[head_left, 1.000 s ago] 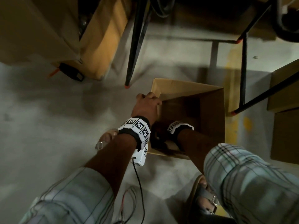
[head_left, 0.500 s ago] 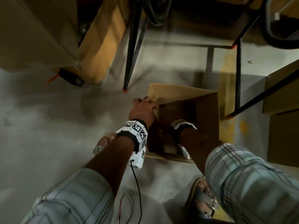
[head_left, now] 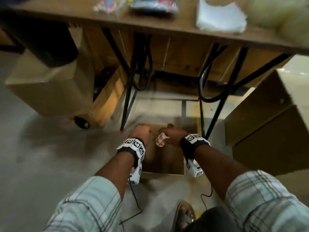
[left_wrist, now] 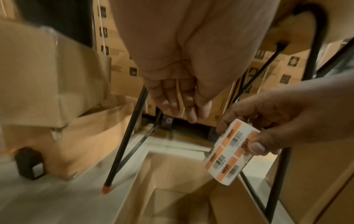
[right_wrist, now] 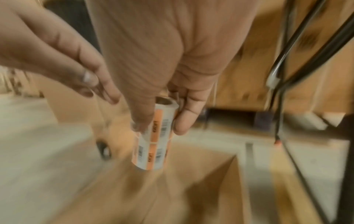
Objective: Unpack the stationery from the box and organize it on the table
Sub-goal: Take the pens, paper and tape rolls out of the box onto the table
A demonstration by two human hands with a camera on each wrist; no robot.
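Holding a roll of labels (left_wrist: 230,151) above the open cardboard box (head_left: 164,168), the right hand (head_left: 173,133) pinches the roll between thumb and fingers — the thumb lies along one side, the fingers (right_wrist: 184,119) along the other. The roll is white with orange panels and barcodes, and one end shows a hollow core in the right wrist view. It hangs clear of the box walls, tilted, its lower end pointing down toward the box opening.

The left hand (head_left: 139,133) is just beside the right, at the left side of the box. Its fingers are curled inward; a thin pale band (left_wrist: 180,97) runs between them, and what that band is cannot be determined. In the head view the hand appears as a loose fist above the box edge; contact with the box cannot be confirmed.

The box stands on the grey floor (head_left: 41,156), between the black legs (head_left: 127,101) of a wooden table (head_left: 167,25). On the tabletop — blurred — lie packets and a stack of white sheets (head_left: 220,17). Larger cartons (head_left: 50,87) stand to the left and right of the box.
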